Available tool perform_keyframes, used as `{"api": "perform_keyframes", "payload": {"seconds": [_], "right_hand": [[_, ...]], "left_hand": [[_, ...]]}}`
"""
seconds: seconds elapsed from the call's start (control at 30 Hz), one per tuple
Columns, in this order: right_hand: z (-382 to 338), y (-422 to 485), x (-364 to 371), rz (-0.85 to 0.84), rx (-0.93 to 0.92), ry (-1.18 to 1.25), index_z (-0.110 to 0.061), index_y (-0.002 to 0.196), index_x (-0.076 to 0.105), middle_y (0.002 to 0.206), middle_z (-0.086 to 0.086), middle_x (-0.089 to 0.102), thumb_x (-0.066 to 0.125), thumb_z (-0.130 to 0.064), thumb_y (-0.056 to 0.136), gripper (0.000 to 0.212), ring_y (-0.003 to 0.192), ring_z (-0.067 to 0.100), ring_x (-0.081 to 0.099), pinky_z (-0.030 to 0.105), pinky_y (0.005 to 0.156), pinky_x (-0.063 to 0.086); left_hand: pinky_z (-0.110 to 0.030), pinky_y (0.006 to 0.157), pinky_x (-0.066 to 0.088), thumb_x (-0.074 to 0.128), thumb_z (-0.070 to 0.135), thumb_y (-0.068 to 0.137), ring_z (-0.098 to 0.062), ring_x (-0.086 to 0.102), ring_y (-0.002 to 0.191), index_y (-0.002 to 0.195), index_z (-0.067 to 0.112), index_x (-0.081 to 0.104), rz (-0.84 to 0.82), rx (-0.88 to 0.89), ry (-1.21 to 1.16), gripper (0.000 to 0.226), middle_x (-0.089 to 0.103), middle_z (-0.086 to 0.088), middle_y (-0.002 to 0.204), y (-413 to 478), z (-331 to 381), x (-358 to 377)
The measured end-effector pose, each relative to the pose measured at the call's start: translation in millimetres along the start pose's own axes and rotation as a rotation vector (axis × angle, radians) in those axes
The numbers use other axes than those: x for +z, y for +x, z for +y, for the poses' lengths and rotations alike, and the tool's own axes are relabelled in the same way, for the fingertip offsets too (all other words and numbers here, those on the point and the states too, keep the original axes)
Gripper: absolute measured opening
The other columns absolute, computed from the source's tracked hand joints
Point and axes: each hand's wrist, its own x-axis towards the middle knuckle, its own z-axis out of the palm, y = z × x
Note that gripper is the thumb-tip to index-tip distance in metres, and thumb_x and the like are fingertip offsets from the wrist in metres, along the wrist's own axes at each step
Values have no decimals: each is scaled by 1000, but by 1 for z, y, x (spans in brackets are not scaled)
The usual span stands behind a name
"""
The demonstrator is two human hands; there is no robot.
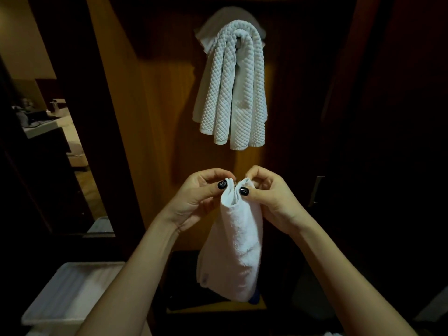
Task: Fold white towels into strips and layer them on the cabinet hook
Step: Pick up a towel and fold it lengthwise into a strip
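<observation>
Two hands are pinching the top edge of a plain white towel [232, 241] in front of me. My left hand [201, 197] is gripping the left corner between thumb and fingers; my right hand [269, 197] is doing the same on the right corner. The two corners are being held nearly together, thumbs almost touching, dark polish showing on both thumbnails. The towel is hanging down between my forearms, loosely gathered into a tube shape, wider toward the bottom, a small tag near its lower left edge.

Above it, well apart, quilted towels [232, 88] are hanging in folded strips on the cabinet [157, 105] panel, layered over each other. The hook itself is hidden under them. A smoother white cloth [211, 30] is showing behind them at the top.

A white tray [70, 292] is sitting at lower left, beside my left forearm. A dim room is showing through the opening at far left; details there are too dark to tell.
</observation>
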Motion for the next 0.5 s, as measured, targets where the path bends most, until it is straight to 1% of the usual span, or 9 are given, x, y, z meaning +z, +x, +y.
{"api": "perform_keyframes", "payload": {"seconds": [0.1,0.2,0.23,0.27,0.33,0.4,0.5], "right_hand": [[0,0,-1,9,-9,-23,-21,69,68,78,1,68,80,-20,65,13,74,13,63,24,68,53],[-1,-1,-2,-2,-5,-50,-21,69,70,80,-1,70,79,-23,66,11,77,12,65,24,70,53],[-1,-1,-2,-7,-4,-62,-21,69,70,80,-1,69,79,-23,66,11,77,13,65,25,71,53],[-1,-1,-1,-13,-5,-76,-21,69,69,80,-2,69,80,-22,67,11,77,13,65,25,72,53],[-1,-1,0,-24,-13,-108,-22,68,67,79,-3,69,80,-16,71,14,78,13,64,25,72,53],[0,0,0,-23,-17,-134,-22,68,66,79,-2,68,76,-10,74,17,79,13,64,25,72,53],[2,0,0,23,-15,-194,-19,74,62,83,1,67,77,-14,73,16,83,16,62,29,75,52]], "left_hand": [[-11,58,50,93,38,52,-1,67,67,81,21,78,15,10,8,37,73,4,80,2,-2,0],[-9,54,48,90,34,56,3,62,55,79,20,78,19,33,-8,29,72,6,74,2,-3,2],[-9,54,48,89,34,57,4,62,54,79,21,78,13,34,-14,28,72,6,73,2,-3,2],[-10,57,50,90,35,56,2,64,58,79,21,79,11,28,-12,30,72,5,73,2,-3,2],[-16,66,54,92,38,55,-4,69,73,82,21,79,11,10,0,35,74,3,81,3,-4,1],[-19,72,55,88,37,62,-8,70,84,87,20,79,-12,2,16,32,75,1,88,5,-3,-1],[-21,73,54,82,30,72,-12,71,88,91,18,79,4,-12,85,23,75,-3,92,6,-1,-2]]}}
